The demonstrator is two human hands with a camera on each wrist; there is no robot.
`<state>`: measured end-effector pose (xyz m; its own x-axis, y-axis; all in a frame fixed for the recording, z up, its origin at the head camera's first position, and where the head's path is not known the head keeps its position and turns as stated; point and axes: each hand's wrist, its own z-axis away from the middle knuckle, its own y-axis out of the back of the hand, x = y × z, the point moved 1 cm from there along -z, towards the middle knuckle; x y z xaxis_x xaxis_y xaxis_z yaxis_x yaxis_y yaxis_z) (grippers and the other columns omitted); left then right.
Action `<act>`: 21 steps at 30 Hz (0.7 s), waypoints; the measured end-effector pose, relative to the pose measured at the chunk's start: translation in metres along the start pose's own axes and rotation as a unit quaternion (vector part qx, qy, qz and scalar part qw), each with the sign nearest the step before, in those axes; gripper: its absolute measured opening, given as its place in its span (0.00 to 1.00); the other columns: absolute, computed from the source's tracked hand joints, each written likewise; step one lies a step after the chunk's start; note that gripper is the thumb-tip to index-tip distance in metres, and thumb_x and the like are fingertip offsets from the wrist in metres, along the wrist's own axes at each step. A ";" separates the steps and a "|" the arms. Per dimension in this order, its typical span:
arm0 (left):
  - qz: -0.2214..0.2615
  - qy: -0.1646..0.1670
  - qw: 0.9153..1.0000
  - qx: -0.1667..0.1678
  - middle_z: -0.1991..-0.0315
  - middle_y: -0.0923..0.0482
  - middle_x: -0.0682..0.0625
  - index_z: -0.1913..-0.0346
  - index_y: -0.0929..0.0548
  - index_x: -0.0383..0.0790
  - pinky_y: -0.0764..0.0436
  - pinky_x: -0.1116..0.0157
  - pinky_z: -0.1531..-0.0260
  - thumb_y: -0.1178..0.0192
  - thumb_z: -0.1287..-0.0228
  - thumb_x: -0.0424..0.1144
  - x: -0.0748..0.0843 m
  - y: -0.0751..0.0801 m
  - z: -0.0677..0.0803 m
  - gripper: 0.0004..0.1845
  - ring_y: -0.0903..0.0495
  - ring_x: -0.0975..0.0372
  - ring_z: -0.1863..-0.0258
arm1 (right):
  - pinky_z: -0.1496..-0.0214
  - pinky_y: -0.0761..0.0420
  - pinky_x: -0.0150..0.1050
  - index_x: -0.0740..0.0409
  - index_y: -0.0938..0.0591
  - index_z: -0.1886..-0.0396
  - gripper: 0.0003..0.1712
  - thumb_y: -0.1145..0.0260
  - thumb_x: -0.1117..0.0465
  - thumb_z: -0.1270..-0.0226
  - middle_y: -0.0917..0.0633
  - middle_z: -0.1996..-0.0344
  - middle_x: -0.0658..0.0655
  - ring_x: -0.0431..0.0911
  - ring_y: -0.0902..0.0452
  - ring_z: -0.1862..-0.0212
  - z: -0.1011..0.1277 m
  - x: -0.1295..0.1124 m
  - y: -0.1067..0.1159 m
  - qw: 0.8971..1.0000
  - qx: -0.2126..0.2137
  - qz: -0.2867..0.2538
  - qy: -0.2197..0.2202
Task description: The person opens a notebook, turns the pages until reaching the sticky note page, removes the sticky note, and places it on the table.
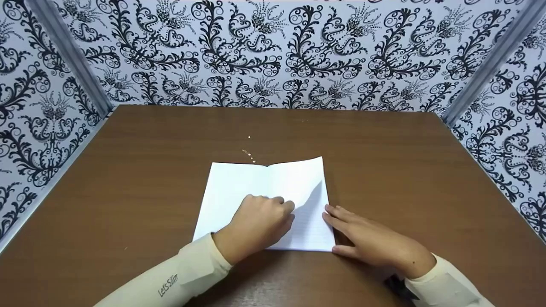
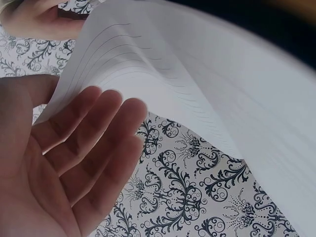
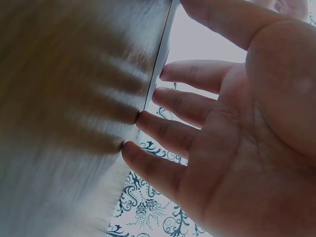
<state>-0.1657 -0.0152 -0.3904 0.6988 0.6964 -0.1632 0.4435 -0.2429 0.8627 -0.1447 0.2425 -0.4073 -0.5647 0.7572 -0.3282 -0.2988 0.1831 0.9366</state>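
A lined sheet of paper (image 1: 264,200) lies at the centre of the brown counter (image 1: 128,170), creased down its middle, its right half lifting slightly. My left hand (image 1: 256,226) rests on the lower middle of the sheet, fingers (image 2: 89,133) straight and close together in the left wrist view. My right hand (image 1: 371,243) lies flat at the lower right of the frame, fingers (image 3: 163,128) spread, their tips touching the paper's right edge. A few pale crumbs (image 1: 249,155) sit just above the sheet. Black-and-white patterned walls (image 1: 273,51) enclose the counter.
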 end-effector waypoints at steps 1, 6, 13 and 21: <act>0.001 0.007 1.000 0.004 0.84 0.21 0.54 0.78 0.19 0.46 0.31 0.66 0.91 0.34 0.40 0.43 0.000 0.000 0.001 0.11 0.29 0.66 0.90 | 0.29 0.37 0.63 0.63 0.37 0.24 0.42 0.38 0.45 0.28 0.38 0.24 0.65 0.65 0.42 0.24 0.000 -0.001 -0.001 1.000 -0.002 -0.002 0.001; 0.006 0.039 0.999 0.022 0.84 0.21 0.54 0.77 0.20 0.46 0.28 0.62 0.90 0.34 0.39 0.44 0.000 0.003 0.006 0.11 0.25 0.63 0.89 | 0.29 0.37 0.63 0.63 0.37 0.25 0.41 0.39 0.44 0.28 0.38 0.24 0.66 0.66 0.43 0.24 0.002 -0.003 -0.003 1.000 -0.012 -0.011 0.003; 0.007 0.054 0.998 0.039 0.83 0.21 0.54 0.76 0.22 0.46 0.27 0.59 0.90 0.36 0.39 0.44 -0.006 0.009 -0.003 0.11 0.24 0.60 0.88 | 0.27 0.38 0.61 0.62 0.36 0.25 0.40 0.37 0.48 0.28 0.38 0.24 0.65 0.65 0.43 0.24 0.003 -0.004 0.005 1.000 0.000 -0.005 -0.006; 0.016 0.076 0.997 0.029 0.84 0.23 0.52 0.77 0.22 0.45 0.28 0.58 0.91 0.37 0.37 0.43 -0.010 0.008 -0.001 0.12 0.27 0.60 0.89 | 0.26 0.39 0.61 0.63 0.37 0.24 0.40 0.36 0.50 0.28 0.39 0.23 0.65 0.65 0.46 0.23 0.004 -0.006 0.005 1.000 -0.016 -0.017 -0.019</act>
<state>-0.1695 -0.0238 -0.3814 0.6229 0.7802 -0.0575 0.4565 -0.3027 0.8366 -0.1401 0.2410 -0.3998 -0.5234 0.7748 -0.3546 -0.3419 0.1902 0.9203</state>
